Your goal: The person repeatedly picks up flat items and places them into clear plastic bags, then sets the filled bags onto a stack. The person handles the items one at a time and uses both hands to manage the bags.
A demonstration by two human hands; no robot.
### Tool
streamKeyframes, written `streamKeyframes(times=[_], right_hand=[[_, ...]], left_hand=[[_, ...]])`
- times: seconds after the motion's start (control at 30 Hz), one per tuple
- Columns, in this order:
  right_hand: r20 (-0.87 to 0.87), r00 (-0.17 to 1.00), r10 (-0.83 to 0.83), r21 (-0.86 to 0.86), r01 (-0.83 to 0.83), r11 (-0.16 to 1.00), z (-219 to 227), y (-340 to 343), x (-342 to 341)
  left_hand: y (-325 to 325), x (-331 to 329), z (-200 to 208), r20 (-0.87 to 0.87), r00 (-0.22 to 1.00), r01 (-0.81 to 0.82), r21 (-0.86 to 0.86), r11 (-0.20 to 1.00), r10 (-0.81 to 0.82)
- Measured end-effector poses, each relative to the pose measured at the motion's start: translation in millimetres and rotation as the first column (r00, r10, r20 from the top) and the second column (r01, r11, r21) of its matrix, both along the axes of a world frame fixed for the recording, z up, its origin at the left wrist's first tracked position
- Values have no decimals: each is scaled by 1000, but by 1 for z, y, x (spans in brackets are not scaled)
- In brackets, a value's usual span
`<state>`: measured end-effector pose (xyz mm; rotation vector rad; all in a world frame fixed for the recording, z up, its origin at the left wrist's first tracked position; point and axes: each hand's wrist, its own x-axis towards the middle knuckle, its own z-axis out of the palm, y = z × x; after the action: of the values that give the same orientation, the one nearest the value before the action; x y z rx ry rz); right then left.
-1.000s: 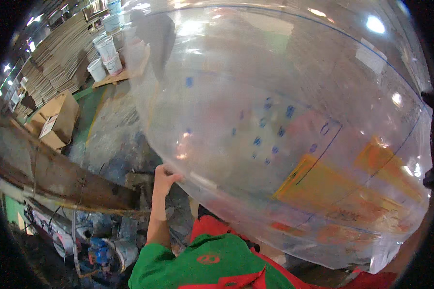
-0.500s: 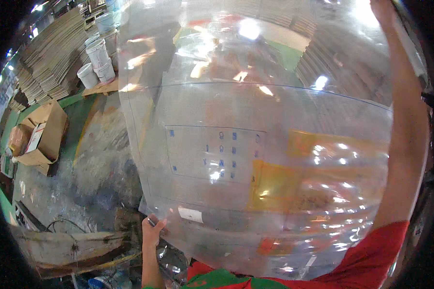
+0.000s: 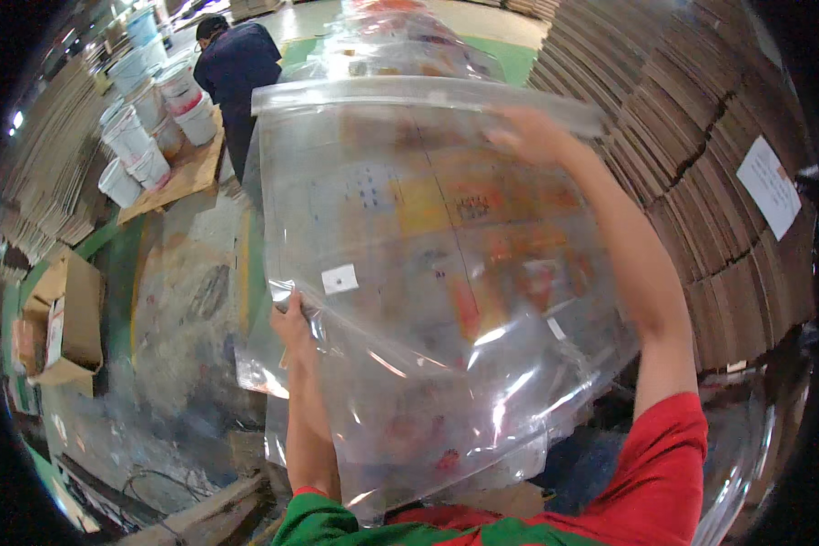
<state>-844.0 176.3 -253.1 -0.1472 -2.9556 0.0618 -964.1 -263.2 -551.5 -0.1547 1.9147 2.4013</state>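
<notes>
A large, clear plastic sheet (image 3: 373, 237) with blue, yellow and red printing or markings showing on or through it spreads in front of me. My left hand (image 3: 291, 320) is closed on its near left edge, where the film bunches and shines. Close to the grip, a small white label (image 3: 339, 278) lies on the sheet. My right hand (image 3: 525, 136) is stretched far forward at the sheet's folded or rolled far edge (image 3: 364, 94). Motion smears its fingers, so their hold on the film is unclear. Loose folds of film hang toward my body.
Tall stacks of flat cardboard (image 3: 664, 118) stand at the right, one bearing a white paper (image 3: 769, 187). White buckets (image 3: 127, 136) crowd a wooden pallet (image 3: 177, 177) at the far left, beside a person in dark clothes (image 3: 241, 68). An opened carton (image 3: 73, 314) sits on the left floor.
The sheet, earlier raised and filling most of the view, has come down and its far edge now shows. My right hand has swung from the upper right toward the middle. The person has come into view.
</notes>
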Motion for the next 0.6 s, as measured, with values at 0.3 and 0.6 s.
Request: streamKeyframes(times=[0.3,0.6], right_hand=[[17,236,-972,-364,906,214,-231,-68,486],[633,-80,-770,-771,-157,-617,-424,-215,559]], left_hand=[[-6,-17,-29,93,995,40,-148,988,-26],[-27,-36,-45,-6,998,49,-431,901,-57]])
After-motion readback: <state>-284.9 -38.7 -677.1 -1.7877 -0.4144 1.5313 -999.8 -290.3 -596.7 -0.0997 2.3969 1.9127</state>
